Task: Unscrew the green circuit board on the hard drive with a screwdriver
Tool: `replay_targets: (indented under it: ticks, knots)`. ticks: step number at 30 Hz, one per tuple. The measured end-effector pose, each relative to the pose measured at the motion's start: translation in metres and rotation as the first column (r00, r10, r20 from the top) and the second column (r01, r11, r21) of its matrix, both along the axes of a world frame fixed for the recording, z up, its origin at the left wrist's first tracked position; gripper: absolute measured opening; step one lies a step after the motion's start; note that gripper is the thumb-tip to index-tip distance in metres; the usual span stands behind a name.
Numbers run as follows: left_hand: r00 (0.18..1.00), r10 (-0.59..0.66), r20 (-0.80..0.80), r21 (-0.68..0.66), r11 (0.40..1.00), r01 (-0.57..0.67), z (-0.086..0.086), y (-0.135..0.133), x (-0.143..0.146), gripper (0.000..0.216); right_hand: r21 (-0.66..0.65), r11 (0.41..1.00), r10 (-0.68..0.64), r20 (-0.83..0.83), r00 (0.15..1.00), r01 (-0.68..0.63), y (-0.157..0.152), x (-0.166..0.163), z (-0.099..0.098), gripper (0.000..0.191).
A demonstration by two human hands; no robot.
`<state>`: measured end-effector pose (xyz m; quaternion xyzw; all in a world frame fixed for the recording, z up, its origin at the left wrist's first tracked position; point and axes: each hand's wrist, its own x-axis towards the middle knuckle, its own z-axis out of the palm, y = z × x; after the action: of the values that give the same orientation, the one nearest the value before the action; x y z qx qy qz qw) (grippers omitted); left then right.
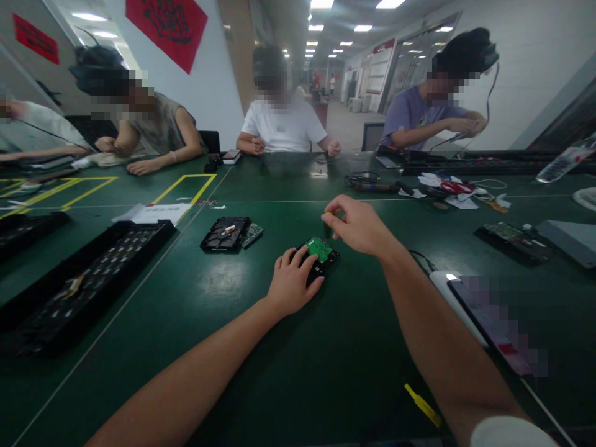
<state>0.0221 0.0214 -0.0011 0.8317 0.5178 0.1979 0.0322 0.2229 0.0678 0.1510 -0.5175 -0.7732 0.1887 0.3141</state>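
Observation:
On the green tabletop lies a black device housing with a green circuit board (318,248) on it. My left hand (293,279) rests over its left and near side, several fingers across the top and the thumb at the near edge, holding it in place. Between the fingertips of my right hand (356,225) is an upright screwdriver (328,232) with a dark handle. Its shaft points down at the right part of the board; whether the tip sits in a screw is too small to see. A second black housing (225,234) lies to the left, with a loose circuit board (252,235) beside it.
Long black trays (88,279) lie on the left. To the right are a phone (488,323) on a white pad, another black device (512,242) and a grey box (570,239). Cables (365,182) and scraps lie farther back. Several people sit across the table.

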Motion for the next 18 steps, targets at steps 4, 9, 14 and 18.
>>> replay_targets:
  ticks: [4,9,14,18]
  knots:
    - [1.000,0.004,-0.001,-0.003,1.000,-0.004,0.0010,-0.0007,0.0010,0.059,-0.057,0.996,0.071,-0.007,0.997,-0.072,0.0006,-0.0007,0.0012,0.025]
    - [1.000,0.005,-0.004,-0.004,1.000,-0.005,0.0021,-0.0015,0.0020,0.059,0.014,1.000,-0.003,0.041,0.999,0.002,0.0028,0.0022,0.0007,0.018]
    - [1.000,0.002,-0.001,-0.004,1.000,-0.002,0.0021,-0.0013,0.0015,0.059,0.093,0.990,-0.116,0.100,0.988,0.106,0.0038,0.0044,-0.0012,0.027]
    - [1.000,0.003,0.005,-0.003,1.000,-0.003,0.0014,-0.0012,0.0009,0.058,0.050,0.998,-0.036,0.072,0.997,0.032,0.0041,0.0040,-0.0020,0.015]
